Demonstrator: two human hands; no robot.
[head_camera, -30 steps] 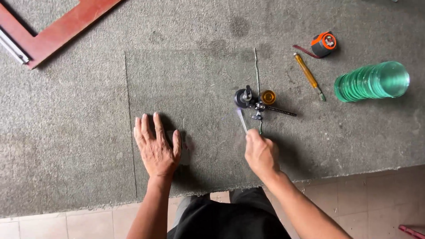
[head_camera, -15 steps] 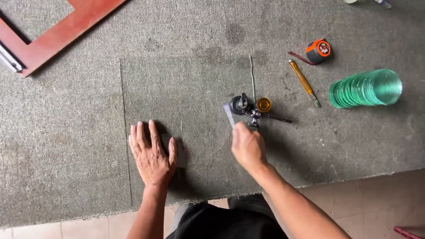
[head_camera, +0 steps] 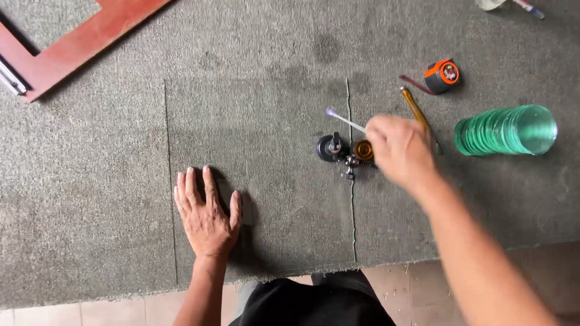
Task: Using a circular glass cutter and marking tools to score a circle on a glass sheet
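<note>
My left hand (head_camera: 206, 211) lies flat, fingers spread, on a clear sheet that covers the grey carpeted table (head_camera: 90, 181). My right hand (head_camera: 399, 148) is blurred with motion and grips the thin arm (head_camera: 343, 119) of a circle-cutting tool; the arm's tip sticks out to the upper left. The tool's black suction base (head_camera: 331, 147) and its amber knob (head_camera: 363, 149) sit on the sheet just left of that hand.
A stack of round green glass discs (head_camera: 506, 130) lies on its side at the right. An orange tape measure (head_camera: 441, 73) and a yellow-handled cutter (head_camera: 414, 104) lie beyond my right hand. A red-brown wooden frame (head_camera: 72, 45) rests at the top left.
My right hand has swung from the near side of the tool to its right side, turning the arm around the base. My left hand has stayed flat.
</note>
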